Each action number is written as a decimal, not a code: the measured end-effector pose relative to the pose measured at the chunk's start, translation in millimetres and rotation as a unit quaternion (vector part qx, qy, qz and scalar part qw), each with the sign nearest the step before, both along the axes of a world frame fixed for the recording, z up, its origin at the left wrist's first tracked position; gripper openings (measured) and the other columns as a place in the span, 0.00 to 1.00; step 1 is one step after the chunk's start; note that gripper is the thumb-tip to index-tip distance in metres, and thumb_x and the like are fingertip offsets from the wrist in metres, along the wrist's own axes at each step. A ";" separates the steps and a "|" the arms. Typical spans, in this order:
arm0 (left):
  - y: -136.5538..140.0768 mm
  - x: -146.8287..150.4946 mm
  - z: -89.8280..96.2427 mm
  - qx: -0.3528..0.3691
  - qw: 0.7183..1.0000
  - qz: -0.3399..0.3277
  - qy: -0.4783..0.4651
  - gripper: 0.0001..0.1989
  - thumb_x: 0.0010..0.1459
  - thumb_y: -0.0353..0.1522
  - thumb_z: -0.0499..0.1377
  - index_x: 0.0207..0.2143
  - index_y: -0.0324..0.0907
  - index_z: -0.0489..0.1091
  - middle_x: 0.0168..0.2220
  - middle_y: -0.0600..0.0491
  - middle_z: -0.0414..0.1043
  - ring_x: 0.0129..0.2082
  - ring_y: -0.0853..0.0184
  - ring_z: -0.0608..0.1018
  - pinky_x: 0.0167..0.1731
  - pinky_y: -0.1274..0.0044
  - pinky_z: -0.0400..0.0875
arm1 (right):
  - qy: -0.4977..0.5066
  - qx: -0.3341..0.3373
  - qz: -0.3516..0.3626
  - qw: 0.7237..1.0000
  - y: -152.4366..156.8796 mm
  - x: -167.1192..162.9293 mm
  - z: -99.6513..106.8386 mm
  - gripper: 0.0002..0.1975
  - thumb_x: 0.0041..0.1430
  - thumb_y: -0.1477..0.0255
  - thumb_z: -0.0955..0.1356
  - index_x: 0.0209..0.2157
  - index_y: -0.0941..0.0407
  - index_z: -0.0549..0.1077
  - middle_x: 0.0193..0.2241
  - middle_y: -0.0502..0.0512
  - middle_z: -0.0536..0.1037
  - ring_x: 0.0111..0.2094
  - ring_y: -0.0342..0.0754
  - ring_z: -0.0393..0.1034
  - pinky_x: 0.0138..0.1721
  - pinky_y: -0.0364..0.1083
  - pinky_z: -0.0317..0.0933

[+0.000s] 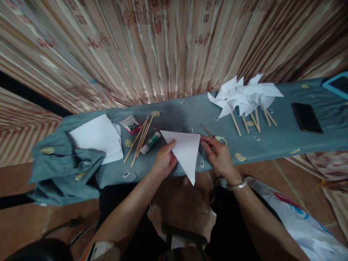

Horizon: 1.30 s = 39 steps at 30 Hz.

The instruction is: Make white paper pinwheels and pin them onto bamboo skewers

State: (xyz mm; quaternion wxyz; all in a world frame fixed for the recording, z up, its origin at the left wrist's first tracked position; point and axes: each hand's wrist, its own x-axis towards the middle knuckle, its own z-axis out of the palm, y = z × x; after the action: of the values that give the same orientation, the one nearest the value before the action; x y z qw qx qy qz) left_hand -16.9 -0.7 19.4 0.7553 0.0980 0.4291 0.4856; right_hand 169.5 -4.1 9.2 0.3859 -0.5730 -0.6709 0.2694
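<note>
A white sheet of paper (187,148), folded into a triangle, is held over the front edge of the cloth-covered table. My left hand (165,159) grips its left side, thumb on top and fingers underneath. At the paper's upper right corner, my right hand (219,154) has thumb and forefinger closed on the edge. Scissors (221,139) with a pale yellow-green handle lie just behind my right hand, partly covered by it. A glue stick (150,143) rests left of the paper, beside several wooden sticks (141,137).
Several finished paper pinwheels (228,95) on sticks lie at the back right. Farther right are a black phone (307,117) and a blue-edged device (337,85). A stack of white paper (95,136) and a small red-and-white box of pins (131,125) sit left. A curtain (174,47) hangs behind.
</note>
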 end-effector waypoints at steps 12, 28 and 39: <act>-0.4 -1.4 4.4 -0.005 0.999 0.018 0.033 0.07 0.58 0.31 0.60 0.36 0.35 0.74 0.37 0.46 0.80 0.44 0.60 0.80 0.51 0.71 0.73 | -0.451 0.047 -0.045 0.890 22.6 18.8 -20.5 0.22 0.66 0.75 0.56 0.58 0.57 0.68 0.61 0.69 0.66 0.63 0.62 0.54 0.58 0.63 0.45; -0.2 8.3 -3.0 0.036 0.999 -0.005 0.014 0.10 0.55 0.33 0.63 0.37 0.33 0.75 0.35 0.46 0.80 0.38 0.61 0.81 0.48 0.70 0.73 | 0.168 -0.113 0.026 0.979 6.6 3.9 2.0 0.21 0.60 0.53 0.64 0.37 0.55 0.79 0.27 0.52 0.79 0.30 0.48 0.71 0.35 0.47 0.66; -1.4 13.1 5.7 0.033 0.999 -0.021 -0.031 0.15 0.57 0.39 0.60 0.42 0.37 0.72 0.41 0.45 0.79 0.50 0.56 0.78 0.53 0.67 0.70 | 0.395 -0.206 0.008 0.895 -8.6 -12.6 11.8 0.27 0.49 0.44 0.69 0.34 0.54 0.79 0.28 0.53 0.78 0.28 0.46 0.69 0.29 0.45 0.66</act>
State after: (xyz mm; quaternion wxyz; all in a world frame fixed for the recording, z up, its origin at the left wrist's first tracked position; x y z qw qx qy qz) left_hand -3.8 -2.1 25.1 0.7748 0.1167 0.3870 0.4861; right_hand 156.9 -12.7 21.0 0.4905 -0.4807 -0.3968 0.6090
